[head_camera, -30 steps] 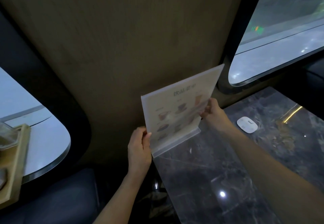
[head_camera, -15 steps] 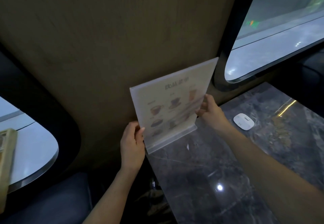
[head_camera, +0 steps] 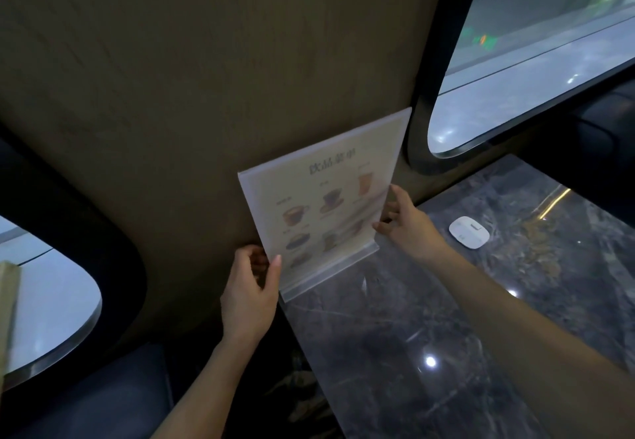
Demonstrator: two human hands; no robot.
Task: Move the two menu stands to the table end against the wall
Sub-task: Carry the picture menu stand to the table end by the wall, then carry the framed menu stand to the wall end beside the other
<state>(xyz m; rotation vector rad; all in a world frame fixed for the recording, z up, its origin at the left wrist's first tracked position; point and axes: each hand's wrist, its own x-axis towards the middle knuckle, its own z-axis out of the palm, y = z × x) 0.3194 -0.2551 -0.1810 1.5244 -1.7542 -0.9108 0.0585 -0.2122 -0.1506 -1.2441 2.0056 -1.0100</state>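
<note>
A dim booth with a brown panelled wall [head_camera: 206, 95] and a dark marble table [head_camera: 429, 335] that runs up to that wall. The menu stand [head_camera: 326, 205], a clear acrylic holder with a drinks menu printed with cups, stands upright at the table end, its base on the near-left corner of the marble and its back just beside the wall. Only this one stand is visible; whether the second one is hidden behind it, I cannot tell.

The left hand [head_camera: 249, 297] is closed on the lower left edge of the menu stand, thumb in front and fingers behind. The right hand [head_camera: 405, 222] holds the right edge with loosely bent fingers; it touches the sheet, but how firm the pinch is cannot be judged.

I judge the step in hand is the final placing. To do it well, the base should sit fully on the marble, not over the left edge, and parallel to the wall, and the hands should let go only when the stand is steady, because the tall sheet can tip easily.

To the right of the menu stand, a small white device [head_camera: 469, 232] lies flat on the table. Above it is a rounded window [head_camera: 532, 60]. To the left of the menu stand, well apart, a white table [head_camera: 51, 301] shows through another opening.
</note>
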